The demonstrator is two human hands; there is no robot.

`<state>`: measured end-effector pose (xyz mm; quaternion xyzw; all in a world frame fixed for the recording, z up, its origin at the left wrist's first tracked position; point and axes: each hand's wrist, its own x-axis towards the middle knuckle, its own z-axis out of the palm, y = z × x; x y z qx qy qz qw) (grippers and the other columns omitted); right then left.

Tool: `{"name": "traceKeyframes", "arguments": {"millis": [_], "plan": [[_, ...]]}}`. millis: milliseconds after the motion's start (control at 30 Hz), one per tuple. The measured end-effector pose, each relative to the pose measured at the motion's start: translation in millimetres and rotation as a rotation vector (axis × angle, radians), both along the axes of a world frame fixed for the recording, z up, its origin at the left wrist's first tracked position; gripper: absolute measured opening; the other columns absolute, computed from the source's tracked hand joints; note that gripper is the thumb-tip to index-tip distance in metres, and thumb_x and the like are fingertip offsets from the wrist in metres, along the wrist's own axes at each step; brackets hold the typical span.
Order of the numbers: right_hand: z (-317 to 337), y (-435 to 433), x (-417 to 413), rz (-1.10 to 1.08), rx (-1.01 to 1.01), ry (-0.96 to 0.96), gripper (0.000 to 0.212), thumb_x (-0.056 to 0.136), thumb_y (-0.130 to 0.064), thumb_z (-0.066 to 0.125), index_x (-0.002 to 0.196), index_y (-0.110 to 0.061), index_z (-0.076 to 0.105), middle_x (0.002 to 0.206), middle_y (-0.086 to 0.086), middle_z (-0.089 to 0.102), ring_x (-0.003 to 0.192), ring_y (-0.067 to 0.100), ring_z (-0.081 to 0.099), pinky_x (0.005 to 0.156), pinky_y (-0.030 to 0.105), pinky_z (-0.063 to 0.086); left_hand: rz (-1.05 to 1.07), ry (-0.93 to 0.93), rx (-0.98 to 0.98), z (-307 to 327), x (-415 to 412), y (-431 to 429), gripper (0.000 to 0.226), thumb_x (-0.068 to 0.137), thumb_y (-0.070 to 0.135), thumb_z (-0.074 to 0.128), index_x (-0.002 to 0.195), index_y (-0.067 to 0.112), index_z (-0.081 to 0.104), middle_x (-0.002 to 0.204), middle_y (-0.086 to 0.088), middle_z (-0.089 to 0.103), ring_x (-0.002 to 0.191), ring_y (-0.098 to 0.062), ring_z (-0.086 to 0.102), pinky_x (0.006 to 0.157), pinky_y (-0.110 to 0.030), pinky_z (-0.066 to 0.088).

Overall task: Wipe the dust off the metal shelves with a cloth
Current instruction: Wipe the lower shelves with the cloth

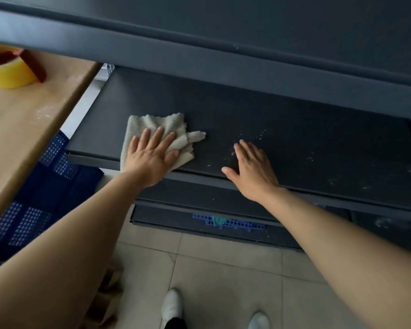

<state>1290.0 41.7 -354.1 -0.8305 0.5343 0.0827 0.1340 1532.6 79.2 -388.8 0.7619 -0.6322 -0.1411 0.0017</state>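
Note:
A dark grey metal shelf point(294, 129) runs across the middle of the view. A beige ribbed cloth point(152, 124) lies near its left front corner. My left hand point(150, 155) presses flat on the cloth, fingers spread and pointing away from me. My right hand point(252, 167) rests flat on the bare shelf by the front edge, holding nothing. White dust specks point(259, 136) lie just beyond and to the right of my right hand. Another metal shelf point(199, 27) hangs above, and a lower shelf point(176, 219) shows beneath.
A wooden table point(22, 119) stands at the left with a yellow tape roll point(7, 74) on it. A blue plastic crate point(40, 193) sits under the table. A small blue grid piece point(228, 223) lies on the lower shelf. Tiled floor point(223, 269) and my white shoes point(173, 305) are below.

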Motion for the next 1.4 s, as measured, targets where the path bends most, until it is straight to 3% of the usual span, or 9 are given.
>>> {"name": "traceKeyframes", "arguments": {"millis": [200, 700, 867, 1033, 1167, 1300, 1400], "plan": [[-2, -1, -24, -0.031, 0.008, -0.088, 0.088, 0.094, -0.058, 0.044, 0.153, -0.009, 0.001, 0.162, 0.009, -0.001, 0.148, 0.024, -0.001, 0.12, 0.037, 0.004, 0.162, 0.004, 0.008, 2, -39, 2, 0.058, 0.092, 0.056, 0.014, 0.145, 0.037, -0.002, 0.156, 0.004, -0.01, 0.141, -0.025, -0.017, 0.114, -0.046, -0.011], [-6, -18, -113, -0.105, 0.019, -0.116, 0.093, 0.091, -0.055, 0.052, 0.153, -0.008, 0.001, 0.162, 0.01, -0.001, 0.149, 0.022, -0.002, 0.12, 0.037, 0.003, -0.118, 0.008, 0.022, 2, -210, -30, 0.059, 0.094, 0.051, 0.012, 0.145, 0.03, -0.009, 0.155, 0.001, -0.015, 0.14, -0.028, -0.019, 0.114, -0.046, -0.012], [-4, -21, -119, -0.084, 0.023, -0.064, 0.094, 0.09, -0.058, 0.049, 0.153, -0.009, -0.001, 0.162, 0.01, 0.0, 0.148, 0.023, -0.003, 0.12, 0.038, 0.003, -0.14, 0.014, 0.032, 1, -209, -32, 0.059, 0.094, 0.052, 0.01, 0.145, 0.03, -0.009, 0.155, 0.002, -0.014, 0.14, -0.026, -0.019, 0.114, -0.045, -0.012], [-2, -16, -112, -0.062, 0.006, -0.048, 0.09, 0.091, -0.056, 0.049, 0.153, -0.008, 0.003, 0.158, 0.013, 0.017, 0.146, 0.027, 0.014, 0.118, 0.039, 0.009, -0.147, 0.014, 0.043, 1, -196, -32, 0.059, 0.093, 0.054, 0.009, 0.144, 0.033, -0.01, 0.155, 0.005, -0.014, 0.141, -0.023, -0.019, 0.114, -0.045, -0.011], [0, -18, -114, -0.059, 0.019, -0.042, 0.09, 0.091, -0.058, 0.047, 0.153, -0.009, 0.004, 0.159, 0.012, 0.016, 0.145, 0.027, 0.015, 0.118, 0.038, 0.011, -0.099, -0.005, 0.052, 2, -166, -34, 0.059, 0.092, 0.056, 0.01, 0.144, 0.036, -0.01, 0.155, 0.007, -0.016, 0.141, -0.022, -0.019, 0.114, -0.044, -0.011], [-1, -21, -117, -0.03, 0.045, -0.021, 0.082, 0.091, -0.061, 0.045, 0.151, -0.011, 0.019, 0.157, 0.008, 0.017, 0.144, 0.026, 0.014, 0.116, 0.036, 0.015, -0.027, -0.06, 0.07, 0, -135, -42, 0.069, 0.086, 0.067, 0.011, 0.144, 0.035, -0.011, 0.155, 0.004, -0.016, 0.141, -0.025, -0.018, 0.114, -0.047, -0.009], [-1, -32, -120, -0.002, 0.011, 0.0, 0.08, 0.086, -0.067, 0.048, 0.143, -0.012, 0.036, 0.146, 0.007, 0.033, 0.134, 0.027, 0.027, 0.111, 0.038, 0.024, 0.003, -0.084, 0.036, -4, -140, -49, 0.074, 0.083, 0.07, 0.012, 0.144, 0.034, -0.01, 0.155, 0.002, -0.014, 0.141, -0.026, -0.016, 0.114, -0.048, -0.008]]}}
